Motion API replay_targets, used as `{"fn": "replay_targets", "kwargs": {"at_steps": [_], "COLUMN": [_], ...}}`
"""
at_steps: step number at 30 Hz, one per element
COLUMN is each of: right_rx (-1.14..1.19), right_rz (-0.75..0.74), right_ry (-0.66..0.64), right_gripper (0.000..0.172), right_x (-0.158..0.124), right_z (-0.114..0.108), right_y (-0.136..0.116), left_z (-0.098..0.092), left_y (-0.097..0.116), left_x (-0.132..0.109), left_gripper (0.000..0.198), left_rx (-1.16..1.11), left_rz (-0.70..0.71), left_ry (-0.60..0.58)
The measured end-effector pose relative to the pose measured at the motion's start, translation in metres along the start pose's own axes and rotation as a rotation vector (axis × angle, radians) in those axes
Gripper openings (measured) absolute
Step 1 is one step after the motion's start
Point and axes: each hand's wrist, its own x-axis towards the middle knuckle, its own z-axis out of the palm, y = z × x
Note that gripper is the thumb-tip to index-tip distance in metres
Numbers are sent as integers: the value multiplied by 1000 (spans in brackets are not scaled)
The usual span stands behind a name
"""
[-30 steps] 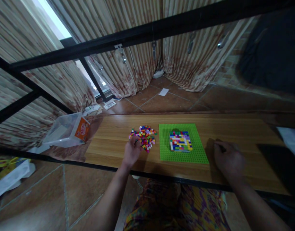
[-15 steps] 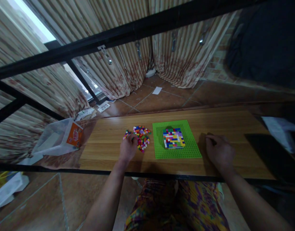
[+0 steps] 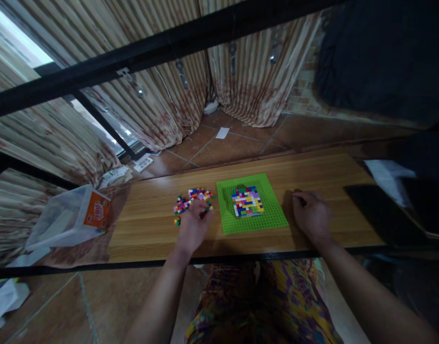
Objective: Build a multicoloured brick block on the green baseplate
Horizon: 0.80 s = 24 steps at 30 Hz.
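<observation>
My left hand (image 3: 195, 224) is over the near part of a pile of small coloured toy bricks (image 3: 198, 193), its fingers curled down and covering some of them. Whether a brick is between its fingertips is too small to tell. To the right of the pile lies a green studded baseplate (image 3: 276, 216). A block of many-coloured bricks (image 3: 248, 201), roughly square, sits on the plate's middle. Beyond the plate's right edge my right hand (image 3: 311, 216) rests closed on the table, thumb and forefinger together. Anything inside it is hidden.
The wooden table (image 3: 144, 234) has a dark front edge. A clear plastic bin (image 3: 67, 217) with an orange label stands off its left end. A dark flat panel (image 3: 380, 210) lies at the right end. A black metal bar (image 3: 162, 48) crosses above, before curtains.
My left hand has shifted from the pile's left side to its near right side, uncovering bricks on the left. The right hand stays closed beside the plate. The view has turned slightly.
</observation>
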Motion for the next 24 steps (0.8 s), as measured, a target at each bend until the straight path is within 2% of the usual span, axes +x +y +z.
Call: {"fn": "replay_targets", "kwargs": {"at_steps": [6,8,15,24], "right_rx": [-4,-5,-1,-4], "right_rz": [-6,0,16,12], "right_ry": [-1,-1,-6,-10], "right_gripper": [31,31,31,31], "right_x": [1,1,1,1], "right_z": [-1,-2,-1,-2], "right_y": [-1,-2,-2,-3], "left_z": [27,33,43,57], "left_y": [21,25,30,30], "left_x": [-22,-25,-19,-21], "left_gripper": [3,7,24,28], "left_rx": [134,200,489,710], "left_rz": [153,194,275,300], "left_ry": [-148,-175,-207,-184]}}
